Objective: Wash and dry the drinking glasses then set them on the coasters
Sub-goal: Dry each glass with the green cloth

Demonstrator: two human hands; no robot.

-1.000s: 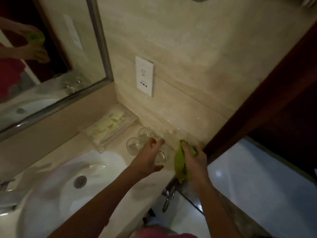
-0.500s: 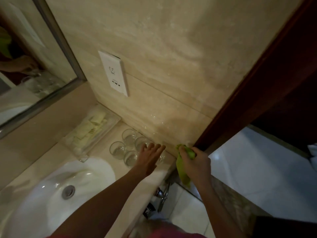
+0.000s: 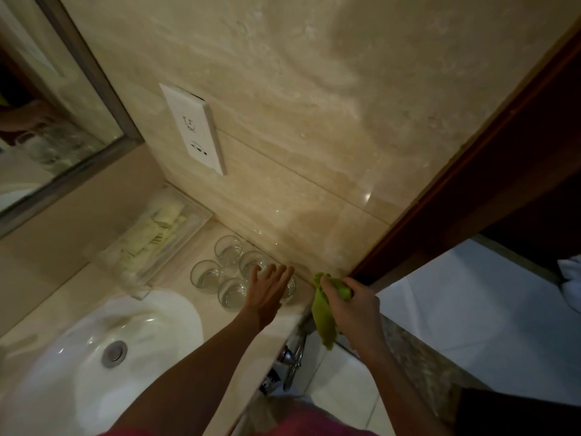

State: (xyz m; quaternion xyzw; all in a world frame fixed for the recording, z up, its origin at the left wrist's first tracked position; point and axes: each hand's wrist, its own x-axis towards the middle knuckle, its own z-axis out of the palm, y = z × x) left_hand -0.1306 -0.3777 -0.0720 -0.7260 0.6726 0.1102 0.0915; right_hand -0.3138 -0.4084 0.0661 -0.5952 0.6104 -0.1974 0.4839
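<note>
Head | left grip spread over glasses | right grip clutches cloth

Both forearms bare to the frame edge; no sleeves, watch or rings visible. Left hand and right hand ungloved. Reddish-pink garment at bottom edge.

One glass is largely hidden behind the left hand. The coasters cannot be made out under the glasses. The sink is cut off by the left edge. The tray contents are too blurred to be identified.
</note>
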